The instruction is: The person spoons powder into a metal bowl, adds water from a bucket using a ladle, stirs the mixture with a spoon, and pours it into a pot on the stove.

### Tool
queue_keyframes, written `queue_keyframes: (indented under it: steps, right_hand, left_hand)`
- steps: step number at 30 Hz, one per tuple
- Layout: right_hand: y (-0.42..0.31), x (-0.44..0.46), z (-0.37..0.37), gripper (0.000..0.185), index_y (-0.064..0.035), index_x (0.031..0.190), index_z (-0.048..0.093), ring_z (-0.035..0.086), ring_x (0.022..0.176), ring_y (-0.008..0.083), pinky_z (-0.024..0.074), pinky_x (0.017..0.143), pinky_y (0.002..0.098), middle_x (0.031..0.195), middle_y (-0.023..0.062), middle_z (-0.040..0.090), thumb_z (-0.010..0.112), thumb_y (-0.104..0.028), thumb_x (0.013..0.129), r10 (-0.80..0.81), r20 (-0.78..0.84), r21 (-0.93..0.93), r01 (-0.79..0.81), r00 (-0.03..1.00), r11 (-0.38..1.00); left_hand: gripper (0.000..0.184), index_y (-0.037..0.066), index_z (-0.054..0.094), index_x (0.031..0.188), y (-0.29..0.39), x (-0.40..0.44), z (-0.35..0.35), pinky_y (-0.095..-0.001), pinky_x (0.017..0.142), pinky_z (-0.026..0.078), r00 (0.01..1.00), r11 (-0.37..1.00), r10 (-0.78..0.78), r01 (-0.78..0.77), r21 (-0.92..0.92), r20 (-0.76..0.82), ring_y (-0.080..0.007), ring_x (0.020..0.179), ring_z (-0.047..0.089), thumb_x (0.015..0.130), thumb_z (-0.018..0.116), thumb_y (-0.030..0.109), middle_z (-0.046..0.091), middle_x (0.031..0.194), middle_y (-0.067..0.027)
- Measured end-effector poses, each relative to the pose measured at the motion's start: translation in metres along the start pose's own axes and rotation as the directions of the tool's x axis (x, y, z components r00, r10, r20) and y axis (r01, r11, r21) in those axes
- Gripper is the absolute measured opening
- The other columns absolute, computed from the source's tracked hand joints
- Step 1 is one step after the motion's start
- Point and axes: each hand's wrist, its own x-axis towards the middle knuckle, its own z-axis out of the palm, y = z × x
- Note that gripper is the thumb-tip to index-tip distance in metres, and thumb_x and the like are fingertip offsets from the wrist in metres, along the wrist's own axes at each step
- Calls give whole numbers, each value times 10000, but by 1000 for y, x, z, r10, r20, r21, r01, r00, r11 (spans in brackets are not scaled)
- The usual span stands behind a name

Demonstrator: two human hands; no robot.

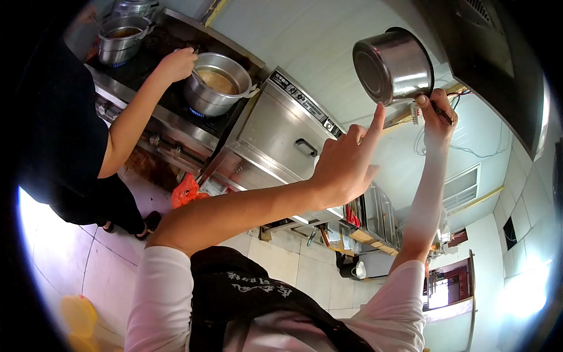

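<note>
High up in front of me, a stainless steel saucepan (404,63) is tilted so that its round base faces to the left. My right hand (435,114) is raised and closed around the pan's dark handle. My left hand (350,159) reaches across with its index finger stretched out toward the pan's lower edge. That fingertip is at or very near the metal; I cannot tell if it touches. The other left fingers are loosely bent and hold nothing. The inside of the pan is hidden.
On the left, a co-worker's hand (179,63) holds a utensil in a pot (214,88) of brownish liquid over a blue flame. Another pot (120,44) is heating behind it. A steel fryer cabinet (275,129), a red plastic bag (186,190) and a range hood (492,64) surround me.
</note>
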Motion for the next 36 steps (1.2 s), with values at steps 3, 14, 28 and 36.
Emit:
queue_keyframes:
  steps: [3, 14, 28, 36]
  right_hand:
    - [-6, 1, 4, 239, -15, 720, 559, 389, 652, 70, 322, 602, 209, 671, -36, 465, 749, -148, 779, 25, 2, 8, -25, 1000, 1000]
    - [-4, 4, 14, 260, -21, 718, 558, 376, 642, 75, 313, 589, 213, 663, -39, 445, 750, -183, 786, 40, -19, 35, -39, 999, 999]
    - [-4, 8, -1, 275, -35, 694, 528, 332, 636, 61, 277, 580, 211, 649, -60, 407, 734, -178, 805, 66, -55, 97, -61, 996, 993]
    - [-12, 15, -16, 263, -50, 685, 537, 357, 609, 48, 288, 549, 209, 637, -59, 415, 731, -175, 811, 65, -84, 46, -62, 994, 997]
  left_hand:
    - [1008, 37, -82, 1460, -3, -2, -2, -425, 715, 471, 998, 999, 1, -3, -39, -58, -339, 790, 582, 798, 673, 125, 501, 1010, -236]
    - [871, -23, 149, 1438, -32, -12, -1, -406, 654, 500, 989, 1000, 10, -13, -22, -145, -324, 740, 636, 769, 689, 115, 601, 940, -194]
    - [187, 47, 637, 932, -49, -16, 0, -404, 630, 484, 1000, 1000, -24, 24, 7, 14, -300, 724, 639, 807, 648, 185, 641, 715, -90]
    - [110, 84, 630, 745, -72, -36, -2, -421, 742, 425, 984, 937, 19, -80, 339, 180, -278, 752, 624, 767, 650, 190, 631, 739, -85]
